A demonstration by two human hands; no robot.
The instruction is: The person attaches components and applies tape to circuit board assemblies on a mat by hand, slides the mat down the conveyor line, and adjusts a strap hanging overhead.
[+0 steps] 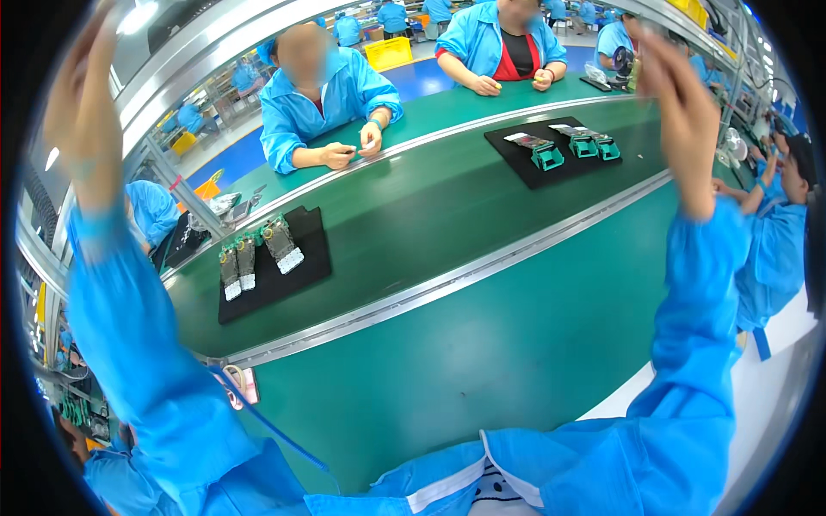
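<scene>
green conveyor belt [447,215] runs below; left hand [82,112] at ten o'clock and right hand [684,103] at two o'clock are raised, empty; grip unclear; black tray [297,267] far below.

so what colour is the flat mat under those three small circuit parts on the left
Black mat, head view.

Two black mats [310,258] [533,168] on the green conveyor belt [413,215]. Three circuit-board parts with white ends [230,273] [247,262] [282,243] on the near mat, three parts with green ends [542,153] [581,144] [605,146] on the far one. Two raised hands [82,112] [684,112]. Two seated workers in blue coats [323,95] [503,39] across the belt.
</scene>
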